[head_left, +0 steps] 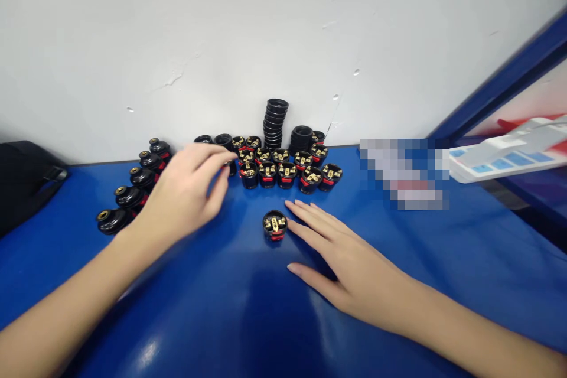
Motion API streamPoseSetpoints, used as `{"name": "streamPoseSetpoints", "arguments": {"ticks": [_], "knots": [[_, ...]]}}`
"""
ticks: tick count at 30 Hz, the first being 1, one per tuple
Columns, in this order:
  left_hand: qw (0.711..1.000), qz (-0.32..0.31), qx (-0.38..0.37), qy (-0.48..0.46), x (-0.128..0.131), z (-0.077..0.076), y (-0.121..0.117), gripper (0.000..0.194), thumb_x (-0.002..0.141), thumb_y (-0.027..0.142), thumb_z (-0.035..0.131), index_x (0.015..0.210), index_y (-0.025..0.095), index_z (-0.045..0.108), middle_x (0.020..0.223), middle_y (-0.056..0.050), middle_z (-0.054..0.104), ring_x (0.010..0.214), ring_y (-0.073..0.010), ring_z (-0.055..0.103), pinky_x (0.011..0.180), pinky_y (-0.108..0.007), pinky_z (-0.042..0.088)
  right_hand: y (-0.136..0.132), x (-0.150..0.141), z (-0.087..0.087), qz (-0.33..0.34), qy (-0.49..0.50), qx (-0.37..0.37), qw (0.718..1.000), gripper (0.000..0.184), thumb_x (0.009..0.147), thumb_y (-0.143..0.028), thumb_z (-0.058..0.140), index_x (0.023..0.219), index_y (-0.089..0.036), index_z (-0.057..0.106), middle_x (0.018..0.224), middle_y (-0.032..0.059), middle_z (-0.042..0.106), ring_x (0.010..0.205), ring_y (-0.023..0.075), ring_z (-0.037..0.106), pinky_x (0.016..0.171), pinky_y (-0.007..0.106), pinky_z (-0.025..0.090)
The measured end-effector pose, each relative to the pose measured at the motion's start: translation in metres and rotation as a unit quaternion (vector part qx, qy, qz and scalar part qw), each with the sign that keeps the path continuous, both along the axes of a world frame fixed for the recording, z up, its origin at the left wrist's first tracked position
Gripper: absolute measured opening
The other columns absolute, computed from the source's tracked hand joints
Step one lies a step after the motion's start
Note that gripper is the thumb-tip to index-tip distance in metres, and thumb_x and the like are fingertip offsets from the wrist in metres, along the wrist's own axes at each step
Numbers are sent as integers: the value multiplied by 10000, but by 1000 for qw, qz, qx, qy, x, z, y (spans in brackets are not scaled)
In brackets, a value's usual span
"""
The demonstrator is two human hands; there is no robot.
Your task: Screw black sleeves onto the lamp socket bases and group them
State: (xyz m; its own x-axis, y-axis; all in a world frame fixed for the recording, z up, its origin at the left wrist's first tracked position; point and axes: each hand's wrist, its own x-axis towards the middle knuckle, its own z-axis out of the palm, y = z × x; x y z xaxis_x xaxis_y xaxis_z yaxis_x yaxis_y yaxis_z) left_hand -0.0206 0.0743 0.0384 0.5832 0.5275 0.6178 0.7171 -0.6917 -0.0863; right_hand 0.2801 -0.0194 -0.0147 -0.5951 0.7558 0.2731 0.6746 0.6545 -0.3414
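Your right hand (343, 254), fingers spread, beside lone socket (274, 225) — set apart, probably for easy reach. Your left hand (188, 192) near grouped sockets (287, 173) — can't tell whether pinching.

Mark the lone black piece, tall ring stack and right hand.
Lone black piece (275, 224), head view: central gold contact.
Tall ring stack (273, 124), head view: ribbed side, mid-height.
Right hand (348, 258), head view: its back.

No text can be read, even on the blue-patched white strip (505, 160).
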Motion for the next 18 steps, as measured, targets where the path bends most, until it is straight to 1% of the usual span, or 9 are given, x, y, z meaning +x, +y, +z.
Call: {"name": "streamPoseSetpoints", "arguments": {"ticks": [1, 3, 6, 8, 10, 13, 16, 18], "knots": [[999, 30, 30, 30, -3, 2, 12, 288, 1081, 191, 573, 1284, 79, 745, 1208, -195, 769, 1090, -333, 725, 999, -514, 611, 0, 0, 0, 0, 3, -1, 1000, 595, 1084, -384, 664, 1593, -79, 617, 1725, 228, 488, 1585, 425, 497, 1260, 622, 465], [997, 54, 44, 43, -8, 6, 35, 290, 1090, 229, 569, 1208, 91, 795, 1160, -197, 777, 1046, -367, 707, 924, -539, 596, 1, 0, 1, 1, 8, -2, 1000, 590, 1078, -380, 672, 1588, -85, 624, 1718, 223, 503, 1577, 423, 510, 1261, 614, 468], [991, 102, 29, 77, -13, 6, 61, 293, 1088, 270, 573, 1098, 144, 837, 1176, -178, 779, 1056, -367, 675, 904, -521, 566, 1, 0, 0, 1, 12, -1, 1000, 583, 1075, -380, 674, 1581, -93, 633, 1713, 218, 512, 1571, 422, 518, 1256, 610, 477], [988, 124, 7, 96, -13, 3, 71, 303, 1084, 285, 569, 1031, 179, 847, 1169, -158, 781, 1069, -357, 654, 908, -506, 548, 1, 0, 0, 0, 12, 0, 1000, 578, 1077, -387, 669, 1578, -99, 638, 1715, 215, 512, 1572, 422, 518, 1251, 609, 483], [985, 132, -8, 108, -13, 0, 77, 322, 1081, 269, 547, 993, 201, 850, 1151, -145, 782, 1068, -345, 643, 905, -494, 534, 1, 0, -1, 1, 10, 4, 1000, 573, 1081, -391, 660, 1575, -100, 641, 1715, 217, 512, 1570, 428, 519, 1242, 619, 492], [986, 125, -14, 111, -13, -4, 80, 351, 1070, 217, 509, 965, 206, 844, 1139, -146, 778, 1050, -334, 642, 900, -495, 525, 1, 0, -1, 5, 7, 7, 1000, 568, 1085, -390, 651, 1564, -84, 644, 1709, 234, 515, 1562, 445, 526, 1225, 647, 504], [990, 109, -2, 93, -14, 0, 78, 342, 1082, 229, 507, 967, 201, 828, 1150, -158, 770, 1022, -332, 646, 886, -502, 533, 1, 1, -2, 2, 16, 2, 1000, 557, 1081, -388, 660, 1551, -90, 646, 1699, 235, 535, 1557, 439, 538, 1222, 651, 512], [993, 91, 17, 73, -14, 7, 71, 304, 1095, 263, 535, 996, 204, 815, 1152, -157, 764, 994, -323, 649, 884, -500, 539, 1, 0, -1, -10, 38, -4, 999, 561, 1075, -400, 672, 1551, -105, 631, 1661, 226, 589, 1536, 415, 575, 1224, 632, 524]]}}
